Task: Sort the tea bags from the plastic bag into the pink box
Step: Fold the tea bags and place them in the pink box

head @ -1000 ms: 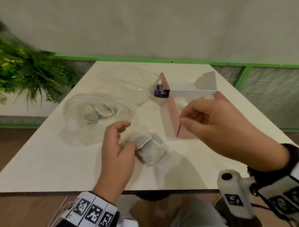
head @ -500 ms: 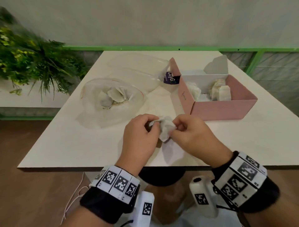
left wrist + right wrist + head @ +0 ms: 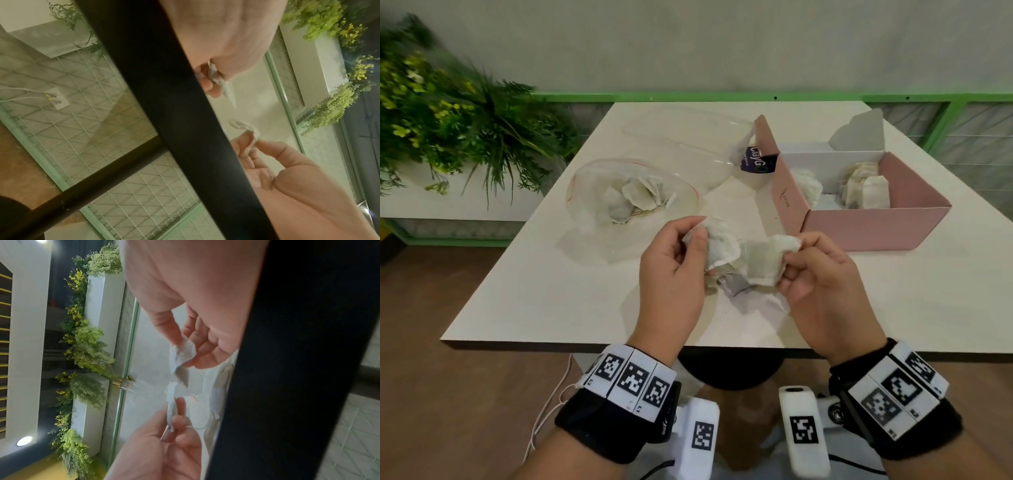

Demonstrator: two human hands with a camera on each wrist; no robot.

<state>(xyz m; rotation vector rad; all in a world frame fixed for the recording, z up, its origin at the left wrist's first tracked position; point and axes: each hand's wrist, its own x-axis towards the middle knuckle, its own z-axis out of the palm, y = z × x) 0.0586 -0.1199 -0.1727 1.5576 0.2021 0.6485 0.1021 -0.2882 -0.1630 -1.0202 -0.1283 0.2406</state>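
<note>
Both my hands hold a clump of white tea bags point(image 3: 743, 260) just above the table near its front edge. My left hand point(image 3: 697, 233) pinches the clump's left bag, and my right hand point(image 3: 798, 245) pinches the top corner of the right bag. In the wrist views each hand pinches a tea bag point(image 3: 252, 138) point(image 3: 183, 352), with a gap between the two. The clear plastic bag point(image 3: 592, 178) lies open at the left with several tea bags inside. The pink box point(image 3: 859, 229) stands open at the right, with tea bags stacked in it.
A second, empty clear bag point(image 3: 688, 137) with a purple label point(image 3: 753, 161) lies behind, against the box's left flap. Green plants point(image 3: 448, 113) stand off the table's left side. The white table point(image 3: 534, 301) ends just before my wrists.
My right hand has come back from the pink box to the clump that my left hand held on the table. Both hands have lifted it and now draw the bags apart.
</note>
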